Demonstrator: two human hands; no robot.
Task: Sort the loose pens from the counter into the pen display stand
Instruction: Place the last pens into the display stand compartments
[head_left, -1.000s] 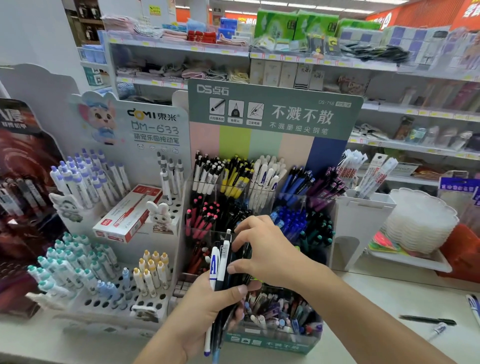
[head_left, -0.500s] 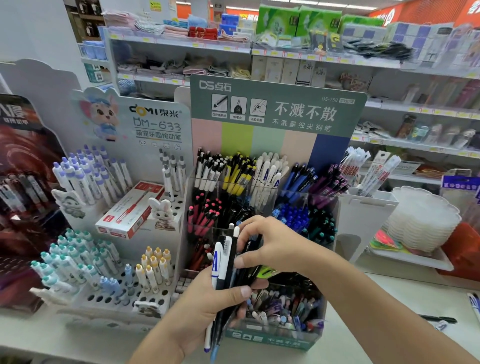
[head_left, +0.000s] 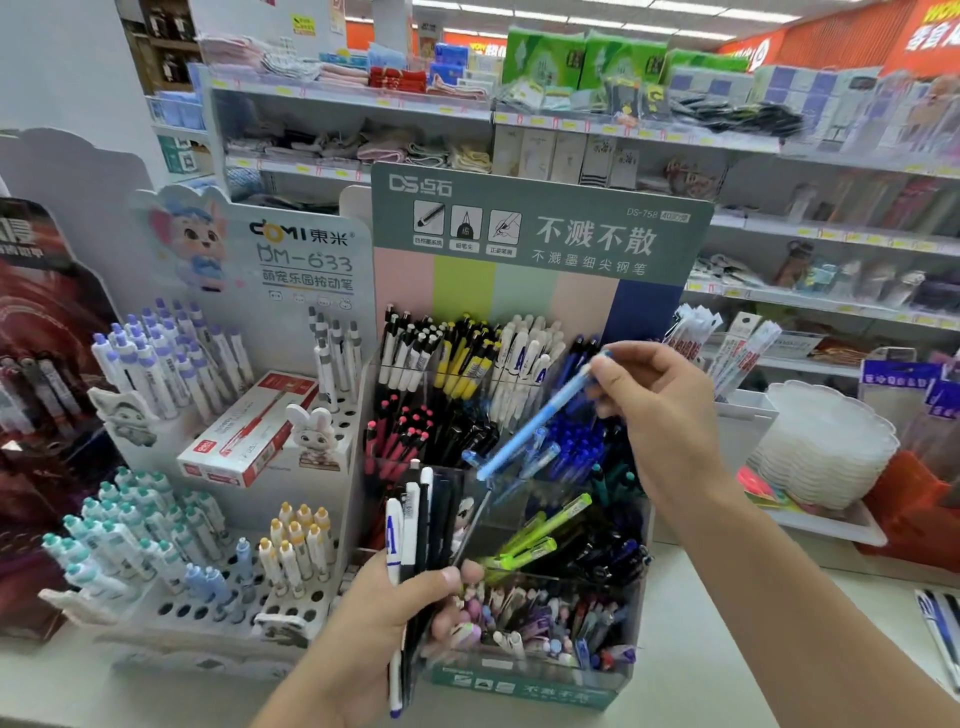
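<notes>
I'm mid-sort: my right hand (head_left: 660, 410) pinches a light blue pen (head_left: 535, 415) over the pen display stand (head_left: 519, 686), at about two o'clock from my left hand (head_left: 384, 618), which grips a bundle of pens (head_left: 415, 525). I judge the next move is matching it to the blue compartment and dropping it in tip-down. Motion blur hides its cap, and the counter's edge cuts off other pens at four o'clock.

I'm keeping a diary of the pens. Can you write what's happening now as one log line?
right hand: holds light blue pen over display stand | left hand: grips pen bundle
</notes>
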